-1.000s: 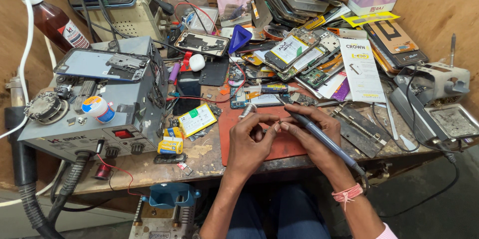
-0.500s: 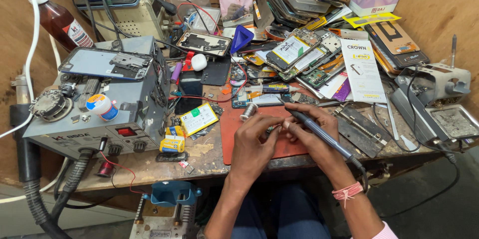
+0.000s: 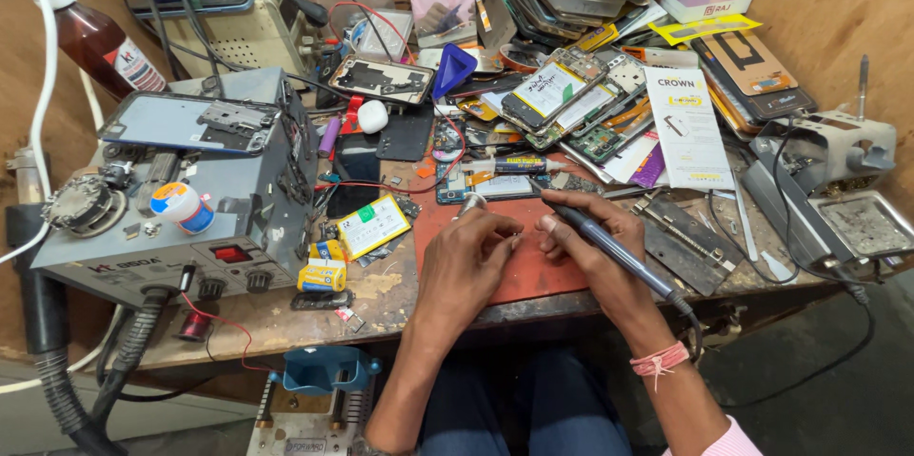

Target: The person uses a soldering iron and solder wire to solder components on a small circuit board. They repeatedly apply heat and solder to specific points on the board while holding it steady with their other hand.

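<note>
— On the red mat (image 3: 533,270) at the bench's front edge, what are the hands doing?

— The left hand (image 3: 464,266) is curled, fingertips pinched on a thin metal tool, likely tweezers (image 3: 469,202), whose tip points away from the person. The right hand (image 3: 595,247) grips a dark soldering iron (image 3: 609,247) like a pen, tip near the phone board (image 3: 490,187) at the mat's far edge.

— And around them?

— A grey rework station (image 3: 181,218) stands well to the left, a yellow battery (image 3: 373,225) just left of the mat, and opened phones (image 3: 562,99) are piled behind.
</note>
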